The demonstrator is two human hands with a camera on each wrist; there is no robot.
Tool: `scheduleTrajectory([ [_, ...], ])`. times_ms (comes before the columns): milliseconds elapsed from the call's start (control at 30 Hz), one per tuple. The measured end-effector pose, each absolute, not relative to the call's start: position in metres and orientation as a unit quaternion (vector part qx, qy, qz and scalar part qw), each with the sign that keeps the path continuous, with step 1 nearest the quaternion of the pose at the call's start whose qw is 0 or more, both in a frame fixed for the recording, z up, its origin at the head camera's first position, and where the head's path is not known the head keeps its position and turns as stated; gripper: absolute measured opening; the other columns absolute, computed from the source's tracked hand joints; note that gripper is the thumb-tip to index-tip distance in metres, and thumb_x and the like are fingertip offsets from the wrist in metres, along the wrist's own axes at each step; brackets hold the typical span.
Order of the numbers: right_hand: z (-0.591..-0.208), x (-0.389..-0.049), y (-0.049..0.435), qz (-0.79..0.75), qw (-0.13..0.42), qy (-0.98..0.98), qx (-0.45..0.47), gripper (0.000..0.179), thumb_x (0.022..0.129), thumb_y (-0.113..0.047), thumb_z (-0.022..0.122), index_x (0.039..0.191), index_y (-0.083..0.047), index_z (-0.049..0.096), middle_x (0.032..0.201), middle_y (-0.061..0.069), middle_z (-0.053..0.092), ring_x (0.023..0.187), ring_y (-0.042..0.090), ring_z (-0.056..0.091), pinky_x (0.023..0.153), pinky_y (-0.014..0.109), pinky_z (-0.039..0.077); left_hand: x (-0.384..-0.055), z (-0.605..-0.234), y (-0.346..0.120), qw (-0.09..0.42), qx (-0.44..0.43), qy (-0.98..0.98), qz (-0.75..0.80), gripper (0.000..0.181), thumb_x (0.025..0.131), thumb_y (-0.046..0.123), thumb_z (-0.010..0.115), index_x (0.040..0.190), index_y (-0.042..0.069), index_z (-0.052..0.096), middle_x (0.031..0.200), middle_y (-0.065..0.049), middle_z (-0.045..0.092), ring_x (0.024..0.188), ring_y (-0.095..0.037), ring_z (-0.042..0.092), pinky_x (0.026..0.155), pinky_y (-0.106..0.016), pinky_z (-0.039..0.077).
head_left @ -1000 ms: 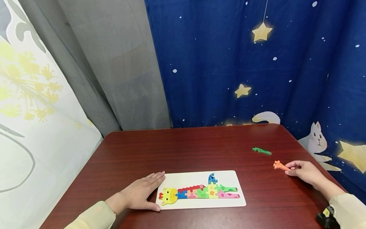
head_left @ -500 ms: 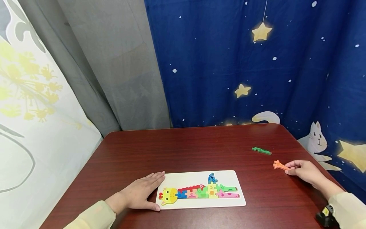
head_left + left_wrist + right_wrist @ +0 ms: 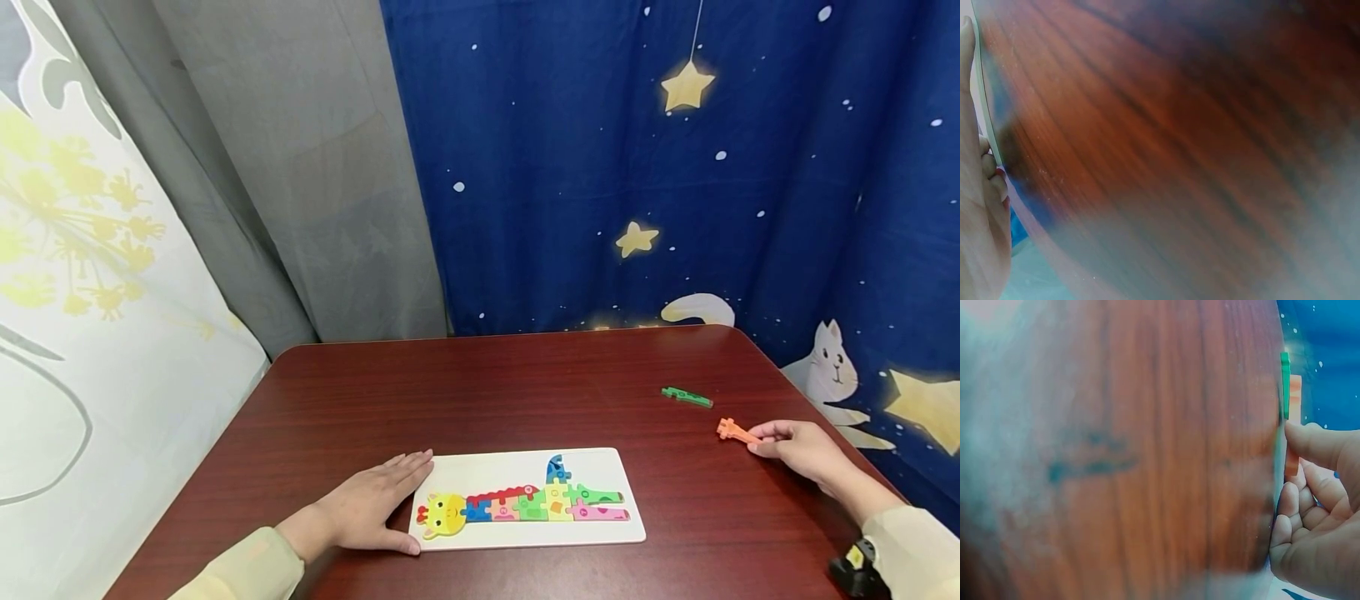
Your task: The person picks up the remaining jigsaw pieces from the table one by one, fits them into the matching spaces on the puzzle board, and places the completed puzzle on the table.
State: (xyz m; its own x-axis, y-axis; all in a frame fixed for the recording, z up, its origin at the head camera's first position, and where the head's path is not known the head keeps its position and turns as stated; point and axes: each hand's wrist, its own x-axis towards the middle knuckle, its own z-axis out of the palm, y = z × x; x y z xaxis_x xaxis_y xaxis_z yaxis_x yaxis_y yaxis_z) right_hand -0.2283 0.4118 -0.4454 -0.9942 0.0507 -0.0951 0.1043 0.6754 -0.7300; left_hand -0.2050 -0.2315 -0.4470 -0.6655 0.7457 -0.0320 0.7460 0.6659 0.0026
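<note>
A white puzzle board (image 3: 480, 467) lies near the front of the table, bearing a giraffe made of joined coloured pieces with a yellow head (image 3: 446, 514) at the left. My left hand (image 3: 375, 504) rests with straight fingers along the board's left edge; in the left wrist view part of that hand (image 3: 982, 206) shows at the far left. At the right, my right hand (image 3: 798, 450) pinches the end of an orange puzzle piece (image 3: 735, 431) between thumb and fingers. The right wrist view shows this hand (image 3: 1322, 500) and the orange piece (image 3: 1295, 400) at the right border.
A loose green puzzle piece (image 3: 687, 397) lies on the table beyond the orange one. The dark red wooden table (image 3: 480, 392) reaches back to a blue star-patterned curtain (image 3: 555, 167) and a grey curtain (image 3: 330, 208). A white patterned cloth (image 3: 112, 333) hangs at the left.
</note>
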Motion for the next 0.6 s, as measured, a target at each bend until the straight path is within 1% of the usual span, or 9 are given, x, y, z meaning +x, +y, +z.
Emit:
scheduleTrajectory([
  [433, -0.4407, -0.2280, 0.4085, -0.389, -0.001, 0.921, 0.039, 0.034, 0.088, -0.018, 0.072, 0.107, 0.010, 0.065, 0.085, 0.002, 0.061, 0.074, 0.013, 0.048, 0.061, 0.025, 0.037, -0.2045, -0.4458, -0.2314, 0.015, 0.410, 0.912, -0.001, 0.105, 0.082, 0.081, 0.041, 0.154, 0.007, 0.025, 0.159, -0.007, 0.023, 0.143, -0.023, 0.026, 0.111, -0.043, 0.032],
  [600, -0.4370, -0.2295, 0.4059, -0.388, -0.004, 0.921, 0.036, 0.036, 0.089, -0.020, 0.071, 0.108, 0.009, 0.065, 0.096, 0.010, 0.065, 0.079, 0.017, 0.049, 0.065, 0.028, 0.037, -0.2049, -0.4470, -0.2320, 0.017, 0.409, 0.912, -0.003, 0.104, 0.082, 0.081, 0.041, 0.155, 0.008, 0.025, 0.159, -0.006, 0.022, 0.143, -0.021, 0.025, 0.111, -0.042, 0.031],
])
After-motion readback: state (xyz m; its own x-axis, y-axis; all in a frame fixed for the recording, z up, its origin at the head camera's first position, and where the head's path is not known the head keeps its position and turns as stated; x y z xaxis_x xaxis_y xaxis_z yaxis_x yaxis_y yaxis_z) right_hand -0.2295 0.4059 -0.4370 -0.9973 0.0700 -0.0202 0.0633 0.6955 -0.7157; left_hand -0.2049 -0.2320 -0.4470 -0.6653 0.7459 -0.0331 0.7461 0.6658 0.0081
